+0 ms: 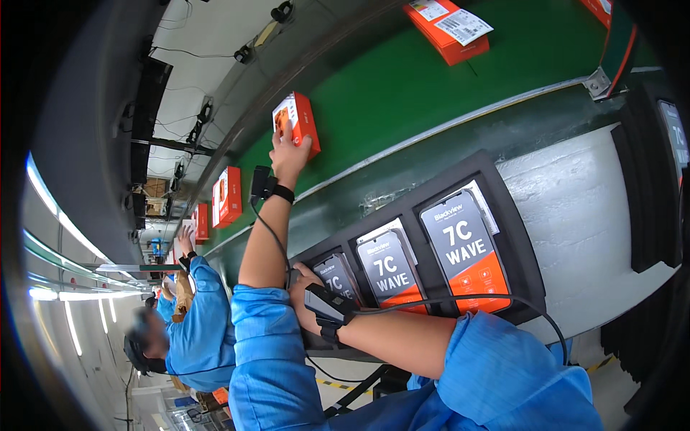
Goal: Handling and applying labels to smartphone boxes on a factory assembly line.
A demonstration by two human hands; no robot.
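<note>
The small orange box point(297, 121) stands on the green conveyor belt point(445, 86), its long axis running up and down in the picture, one short end toward the belt's far edge and the other toward the worker. The left hand point(290, 149) reaches out over the belt and grips that box from its near end, fingers spread along its face. The right hand point(305, 281) rests at the left end of the black tray point(521, 237), by the first of three phones point(466, 248) lying side by side in it, screens up; I cannot tell how far its fingers are opened. More orange boxes point(227, 195) stand further along the belt, and another point(447, 25) lies flat at the top. A co-worker's hand point(187, 241) reaches toward the belt beyond
</note>
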